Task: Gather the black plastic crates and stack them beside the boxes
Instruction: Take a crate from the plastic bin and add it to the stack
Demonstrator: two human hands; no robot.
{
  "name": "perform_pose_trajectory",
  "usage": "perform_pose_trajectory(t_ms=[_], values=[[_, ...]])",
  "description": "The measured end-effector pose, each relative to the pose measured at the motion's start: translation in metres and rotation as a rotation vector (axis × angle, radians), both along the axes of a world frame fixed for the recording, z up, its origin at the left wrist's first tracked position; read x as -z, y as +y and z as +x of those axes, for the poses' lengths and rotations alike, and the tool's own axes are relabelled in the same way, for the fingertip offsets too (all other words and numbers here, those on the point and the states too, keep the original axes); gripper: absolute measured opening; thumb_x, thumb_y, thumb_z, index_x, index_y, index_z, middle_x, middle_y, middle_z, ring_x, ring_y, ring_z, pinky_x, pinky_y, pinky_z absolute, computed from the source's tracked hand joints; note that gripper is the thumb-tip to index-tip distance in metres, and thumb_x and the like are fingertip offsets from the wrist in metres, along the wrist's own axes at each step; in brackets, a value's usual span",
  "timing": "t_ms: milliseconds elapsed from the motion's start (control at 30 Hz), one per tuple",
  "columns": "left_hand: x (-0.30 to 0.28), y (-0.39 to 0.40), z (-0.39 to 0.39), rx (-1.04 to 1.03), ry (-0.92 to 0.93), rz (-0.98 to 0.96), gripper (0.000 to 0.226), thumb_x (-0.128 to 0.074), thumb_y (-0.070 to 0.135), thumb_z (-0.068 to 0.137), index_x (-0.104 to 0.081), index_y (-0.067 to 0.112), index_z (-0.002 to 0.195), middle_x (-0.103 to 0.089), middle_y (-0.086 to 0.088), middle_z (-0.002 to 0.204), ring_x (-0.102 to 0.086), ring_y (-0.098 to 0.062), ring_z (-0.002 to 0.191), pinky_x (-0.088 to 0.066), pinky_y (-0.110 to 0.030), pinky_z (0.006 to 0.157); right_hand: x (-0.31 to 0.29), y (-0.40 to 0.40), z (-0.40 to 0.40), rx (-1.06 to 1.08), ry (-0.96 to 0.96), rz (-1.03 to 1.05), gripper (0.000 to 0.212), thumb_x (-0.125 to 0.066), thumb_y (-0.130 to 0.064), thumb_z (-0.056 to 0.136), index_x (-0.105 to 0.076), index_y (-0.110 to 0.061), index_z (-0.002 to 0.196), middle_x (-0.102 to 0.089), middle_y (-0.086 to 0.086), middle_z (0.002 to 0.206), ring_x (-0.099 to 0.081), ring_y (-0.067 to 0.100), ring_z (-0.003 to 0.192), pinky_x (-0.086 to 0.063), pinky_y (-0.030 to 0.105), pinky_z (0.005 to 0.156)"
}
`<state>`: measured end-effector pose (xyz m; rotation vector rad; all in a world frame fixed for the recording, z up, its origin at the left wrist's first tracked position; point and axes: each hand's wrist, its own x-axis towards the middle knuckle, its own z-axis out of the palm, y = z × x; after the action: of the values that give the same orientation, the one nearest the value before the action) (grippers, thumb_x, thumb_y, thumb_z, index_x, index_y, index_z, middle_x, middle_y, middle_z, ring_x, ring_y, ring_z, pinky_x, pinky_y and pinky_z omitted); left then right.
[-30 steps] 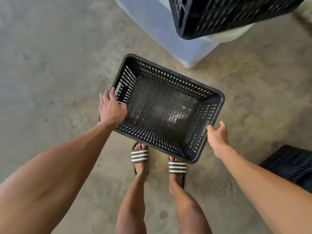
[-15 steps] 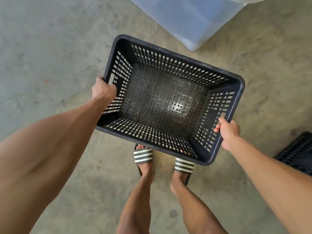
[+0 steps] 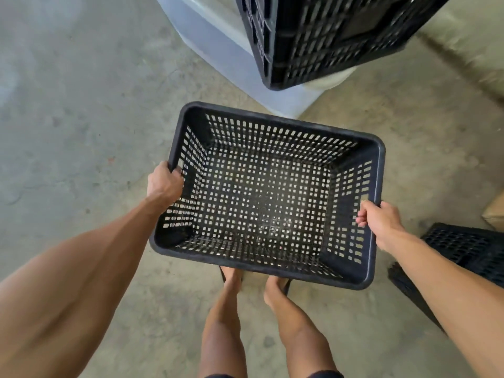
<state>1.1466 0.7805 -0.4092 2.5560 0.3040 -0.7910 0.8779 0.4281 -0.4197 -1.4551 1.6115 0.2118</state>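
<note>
An empty black perforated crate [image 3: 268,195] hangs in the air above my feet, its open side up. My left hand [image 3: 164,184] grips the rim at its left end handle. At the right end handle, my right hand [image 3: 377,218] is closed on the rim. Straight ahead, more black crates [image 3: 327,36] stand stacked at the top of the view. Another black crate [image 3: 463,252] lies on the floor at the right, partly hidden by my right forearm.
A pale translucent plastic bin [image 3: 218,42] stands behind the stack at top centre. A cardboard box corner [image 3: 495,214] shows at the right edge. Bare concrete floor [image 3: 68,132] spreads to the left. My own legs [image 3: 259,323] are below the crate.
Both hands closed on the crate's end handles and lifted it off the floor. The view has tilted up, bringing the crate stack ahead back into sight.
</note>
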Motion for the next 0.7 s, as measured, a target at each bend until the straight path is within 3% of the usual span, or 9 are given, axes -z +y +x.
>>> perform_pose_trajectory(t_ms=[167, 300, 400, 500, 567, 633, 700], values=[[-0.106, -0.006, -0.03, -0.013, -0.013, -0.081, 0.032, -0.046, 0.024, 0.102, -0.054, 0.004, 0.125, -0.066, -0.015, 0.104, -0.065, -0.024, 0.079, -0.055, -0.037, 0.067, -0.098, -0.015, -0.021, -0.073, -0.028, -0.006, 0.013, -0.048, -0.02, 0.099, -0.052, -0.009, 0.104, -0.055, 0.007, 0.073, -0.052, 0.018, 0.057, -0.045, 0.028, 0.052], [-0.183, -0.012, -0.054, -0.003, -0.072, -0.121, 0.029, -0.047, 0.023, 0.099, -0.061, 0.004, 0.115, -0.066, -0.007, 0.086, -0.06, -0.018, 0.065, -0.049, -0.029, 0.055, -0.171, -0.022, -0.05, -0.111, -0.083, -0.034, 0.012, -0.045, -0.022, 0.1, -0.047, -0.013, 0.108, -0.058, 0.011, 0.076, -0.051, 0.017, 0.054, -0.042, 0.026, 0.051], [-0.232, -0.02, -0.079, 0.015, -0.112, -0.144, 0.036, -0.046, 0.028, 0.098, -0.062, 0.001, 0.116, -0.066, -0.011, 0.089, -0.059, -0.021, 0.065, -0.049, -0.03, 0.057, -0.223, -0.019, -0.078, -0.13, -0.106, -0.089, 0.024, -0.044, -0.022, 0.099, -0.042, -0.022, 0.124, -0.059, 0.01, 0.075, -0.052, 0.017, 0.053, -0.043, 0.027, 0.051], [-0.271, -0.027, -0.101, 0.047, -0.184, -0.147, 0.042, -0.043, 0.03, 0.101, -0.06, -0.004, 0.118, -0.065, -0.016, 0.095, -0.061, -0.027, 0.075, -0.049, -0.033, 0.065, -0.269, -0.02, -0.106, -0.143, -0.131, -0.209, 0.05, -0.043, -0.021, 0.1, -0.035, -0.003, 0.145, -0.065, 0.017, 0.082, -0.056, 0.018, 0.053, -0.043, 0.028, 0.051], [-0.297, -0.029, -0.119, 0.07, -0.215, -0.14, 0.045, -0.042, 0.03, 0.102, -0.059, -0.007, 0.121, -0.065, -0.024, 0.109, -0.064, -0.037, 0.092, -0.054, -0.04, 0.08, -0.302, -0.017, -0.126, -0.154, -0.155, -0.295, 0.046, -0.043, -0.021, 0.101, -0.039, 0.001, 0.142, -0.066, 0.019, 0.079, -0.058, 0.016, 0.047, -0.043, 0.025, 0.045], [-0.325, -0.03, -0.139, 0.098, -0.255, -0.156, 0.046, -0.041, 0.029, 0.103, -0.059, -0.009, 0.122, -0.065, -0.026, 0.112, -0.064, -0.041, 0.099, -0.053, -0.042, 0.085, -0.333, -0.014, -0.148, -0.134, -0.192, -0.375, 0.033, -0.043, -0.019, 0.1, -0.051, 0.002, 0.125, -0.065, 0.014, 0.068, -0.056, 0.009, 0.034, -0.044, 0.021, 0.039], [-0.354, -0.031, -0.161, 0.139, -0.3, -0.168, 0.044, -0.04, 0.027, 0.103, -0.059, -0.01, 0.12, -0.065, -0.028, 0.112, -0.064, -0.042, 0.101, -0.054, -0.043, 0.085, -0.365, -0.011, -0.172, -0.094, -0.215, -0.438, 0.027, -0.044, -0.017, 0.099, -0.056, 0.004, 0.111, -0.063, 0.007, 0.055, -0.059, 0.01, 0.039, -0.053, 0.024, 0.049]])
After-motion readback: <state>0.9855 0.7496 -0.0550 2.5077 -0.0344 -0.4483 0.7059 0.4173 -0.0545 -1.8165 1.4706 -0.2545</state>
